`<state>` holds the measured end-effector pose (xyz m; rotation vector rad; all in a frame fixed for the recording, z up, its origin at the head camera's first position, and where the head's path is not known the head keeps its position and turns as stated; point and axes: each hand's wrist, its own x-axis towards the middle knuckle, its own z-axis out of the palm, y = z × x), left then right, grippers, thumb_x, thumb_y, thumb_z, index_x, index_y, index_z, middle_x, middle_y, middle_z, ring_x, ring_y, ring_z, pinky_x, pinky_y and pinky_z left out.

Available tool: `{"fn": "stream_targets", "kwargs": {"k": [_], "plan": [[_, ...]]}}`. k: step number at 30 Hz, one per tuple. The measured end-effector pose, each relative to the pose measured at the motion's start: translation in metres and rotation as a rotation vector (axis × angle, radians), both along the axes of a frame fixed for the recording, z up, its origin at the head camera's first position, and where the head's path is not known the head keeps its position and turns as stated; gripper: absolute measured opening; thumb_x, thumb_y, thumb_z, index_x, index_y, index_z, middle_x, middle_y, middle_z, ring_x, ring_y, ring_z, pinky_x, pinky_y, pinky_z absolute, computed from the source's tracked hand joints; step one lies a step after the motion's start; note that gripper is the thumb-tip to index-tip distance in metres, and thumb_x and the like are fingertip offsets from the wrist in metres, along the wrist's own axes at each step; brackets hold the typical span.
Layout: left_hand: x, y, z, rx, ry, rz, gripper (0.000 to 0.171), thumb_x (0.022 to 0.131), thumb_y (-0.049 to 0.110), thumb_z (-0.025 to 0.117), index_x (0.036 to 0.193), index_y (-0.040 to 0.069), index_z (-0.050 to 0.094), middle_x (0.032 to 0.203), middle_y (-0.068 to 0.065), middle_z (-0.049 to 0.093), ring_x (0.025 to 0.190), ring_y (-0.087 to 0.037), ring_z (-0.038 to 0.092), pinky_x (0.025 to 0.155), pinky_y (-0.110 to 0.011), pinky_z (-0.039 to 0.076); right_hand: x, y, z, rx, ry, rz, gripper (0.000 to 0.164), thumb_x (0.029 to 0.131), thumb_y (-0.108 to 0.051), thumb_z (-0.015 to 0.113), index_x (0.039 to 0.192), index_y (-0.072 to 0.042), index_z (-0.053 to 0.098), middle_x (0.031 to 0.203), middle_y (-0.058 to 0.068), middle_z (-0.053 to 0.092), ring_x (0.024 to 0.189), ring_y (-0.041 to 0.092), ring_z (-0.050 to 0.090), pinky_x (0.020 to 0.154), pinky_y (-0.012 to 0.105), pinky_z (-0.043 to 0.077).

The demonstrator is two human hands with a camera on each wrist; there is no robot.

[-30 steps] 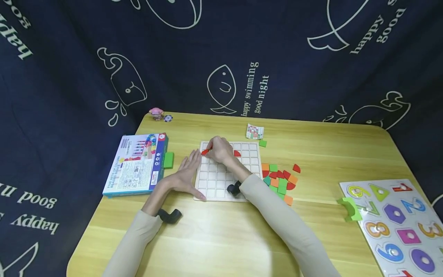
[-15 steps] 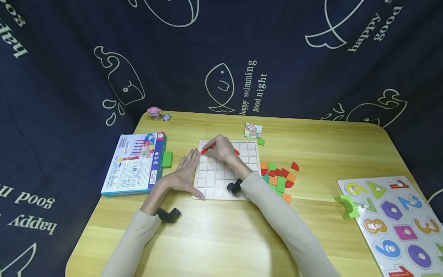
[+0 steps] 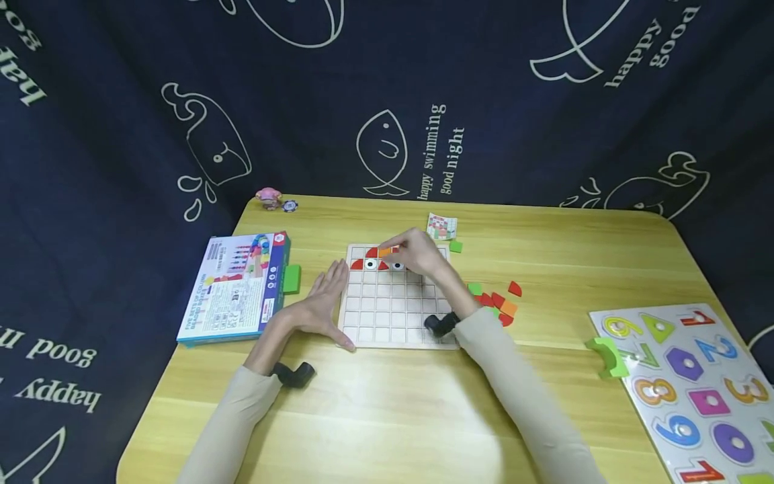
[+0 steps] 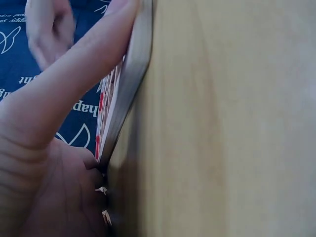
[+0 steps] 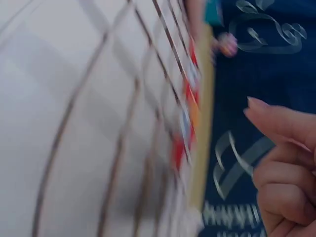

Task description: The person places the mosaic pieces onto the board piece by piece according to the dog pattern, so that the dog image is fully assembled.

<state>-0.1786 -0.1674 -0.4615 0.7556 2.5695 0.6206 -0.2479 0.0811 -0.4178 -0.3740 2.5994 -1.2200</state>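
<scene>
A white gridded board [image 3: 381, 302] lies on the table. Its upper rows carry a red quarter-round piece [image 3: 358, 265], an orange piece [image 3: 384, 252] and white tiles with black eye dots [image 3: 370, 264]. My left hand [image 3: 320, 309] rests along the board's left side with fingers spread; its thumb touches the front corner. In the left wrist view that thumb lies against the board's edge [image 4: 131, 74]. Above the upper part of the board is my right hand [image 3: 418, 254], index finger extended and the others bent. Nothing shows between its fingers in the right wrist view.
Loose red, orange and green pieces [image 3: 497, 299] lie right of the board, partly behind the right forearm. A pattern card [image 3: 442, 226] and a green square [image 3: 456, 247] sit beyond it. A boxed toy [image 3: 236, 289] stands left; a number puzzle [image 3: 689, 383] lies right.
My right hand has lifted off the red piece at the board's upper left and moved right, uncovering the eye tiles and orange piece. My left hand has stayed in place.
</scene>
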Motion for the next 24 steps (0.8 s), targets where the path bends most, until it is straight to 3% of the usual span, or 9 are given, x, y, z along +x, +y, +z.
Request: {"fn": "stream_targets", "kwargs": {"k": [3, 7, 10, 16, 24], "plan": [[0.000, 0.003, -0.001, -0.006, 0.001, 0.000, 0.159, 0.048, 0.070, 0.083, 0.151, 0.003, -0.017, 0.159, -0.018, -0.024, 0.148, -0.032, -0.022, 0.122, -0.052, -0.007, 0.014, 0.057, 0.011, 0.005, -0.014, -0.009, 0.027, 0.084, -0.018, 0.074, 0.111, -0.014, 0.074, 0.053, -0.002, 0.032, 0.047, 0.014, 0.027, 0.045, 0.023, 0.023], [0.000, 0.004, -0.003, -0.003, 0.003, 0.006, 0.158, 0.049, 0.069, 0.084, 0.152, 0.004, -0.017, 0.159, -0.018, -0.024, 0.148, -0.033, -0.021, 0.121, -0.055, -0.007, 0.036, 0.128, 0.008, 0.088, -0.068, -0.066, 0.027, 0.086, -0.016, 0.073, 0.112, -0.012, 0.073, 0.051, -0.003, 0.030, 0.046, 0.015, 0.030, 0.045, 0.024, 0.025], [0.000, 0.001, -0.002, 0.001, -0.001, 0.008, 0.158, 0.050, 0.068, 0.084, 0.152, 0.004, -0.018, 0.159, -0.017, -0.024, 0.148, -0.033, -0.022, 0.121, -0.056, -0.007, 0.046, 0.158, -0.002, 0.155, -0.133, -0.090, 0.027, 0.085, -0.017, 0.073, 0.112, -0.011, 0.073, 0.052, -0.002, 0.032, 0.048, 0.017, 0.032, 0.047, 0.025, 0.026], [-0.001, -0.005, -0.001, 0.000, 0.006, 0.007, 0.157, 0.051, 0.068, 0.084, 0.151, 0.005, -0.019, 0.159, -0.016, -0.025, 0.148, -0.033, -0.023, 0.121, -0.056, -0.007, 0.041, 0.160, -0.017, 0.113, -0.220, -0.078, 0.029, 0.082, -0.025, 0.077, 0.105, -0.009, 0.071, 0.056, -0.006, 0.033, 0.057, 0.016, 0.033, 0.056, 0.028, 0.028], [-0.002, 0.000, -0.004, 0.002, 0.000, 0.003, 0.158, 0.048, 0.071, 0.082, 0.152, 0.007, -0.019, 0.159, -0.014, -0.026, 0.148, -0.030, -0.023, 0.122, -0.053, -0.008, 0.032, 0.162, -0.022, 0.169, -0.245, -0.165, 0.033, 0.079, -0.031, 0.079, 0.101, -0.007, 0.068, 0.060, -0.004, 0.045, 0.064, 0.018, 0.043, 0.062, 0.028, 0.036]]}}
